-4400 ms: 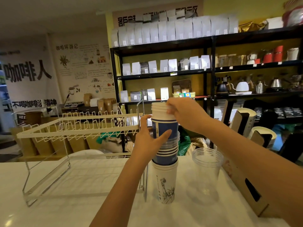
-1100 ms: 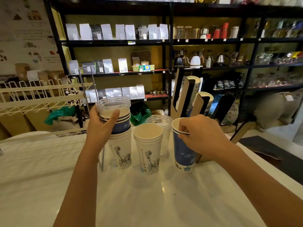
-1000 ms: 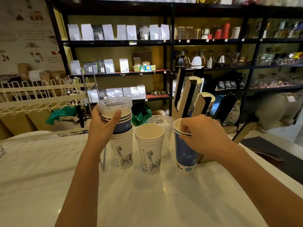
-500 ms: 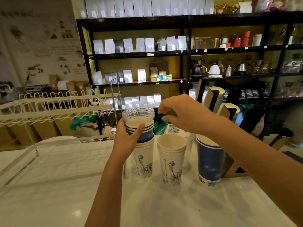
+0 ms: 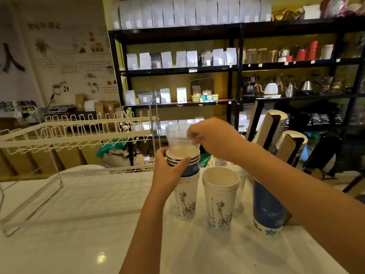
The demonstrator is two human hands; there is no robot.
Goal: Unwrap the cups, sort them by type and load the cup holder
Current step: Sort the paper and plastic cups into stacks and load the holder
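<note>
Sorting step in hand, holder not yet loaded; far left, a white wire rack (image 5: 79,133) standing on the white counter (image 5: 79,224) with broad bare surface in front of it — the best open room for setting cups down; next, the left hand (image 5: 169,169) wrapped firmly around the mixed stack (image 5: 184,175), fingers closed on the blue striped cups nested in a white printed cup; above it, the right hand (image 5: 213,139) pinching the rim of the clear plastic cup (image 5: 177,135), blurred, so apparently part-way out of the stack; just beside, a white cup stack (image 5: 220,198) standing free; behind it, clear cups, mostly hidden by the forearm; farther right, the blue cup (image 5: 266,210) near the counter's right edge, close against the cup holder (image 5: 276,133) with its slanted tubes; next move likely a straight upward pull, the left hand bracing the stack, then a short carry right — tight there, with cups crowded and the edge near.
</note>
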